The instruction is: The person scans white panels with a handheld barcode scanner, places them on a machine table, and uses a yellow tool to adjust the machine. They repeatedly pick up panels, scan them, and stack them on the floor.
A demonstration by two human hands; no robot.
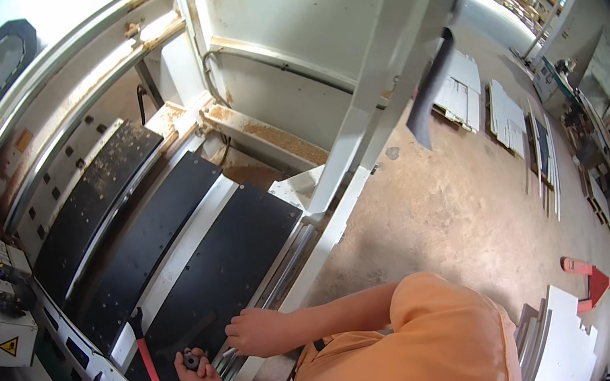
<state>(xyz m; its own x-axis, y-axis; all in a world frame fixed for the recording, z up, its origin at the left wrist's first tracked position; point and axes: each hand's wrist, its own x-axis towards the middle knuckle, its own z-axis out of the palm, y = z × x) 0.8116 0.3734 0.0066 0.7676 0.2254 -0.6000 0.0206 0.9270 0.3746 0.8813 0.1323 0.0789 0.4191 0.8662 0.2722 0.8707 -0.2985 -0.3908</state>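
Note:
My left hand (pixel 206 379) is closed around a small dark round metal part with a hole in it, which looks like a collet nut (pixel 191 361). Close to its right, my right hand (pixel 253 333) is over the front edge of the machine bed with its fingers curled. Whatever those fingers grip, if anything, is hidden beneath them. A wrench with a red handle (pixel 147 361) and black head lies on the black bed panel (pixel 212 264), left of my left hand.
Black panels and metal rails span the machine bed, with sawdust on the frame (pixel 275 134) behind. A white machine head with a yellow warning sign (pixel 9 347) stands left. Stacked boards (pixel 459 90) and a red pallet-jack-like object (pixel 595 286) are on the floor at right.

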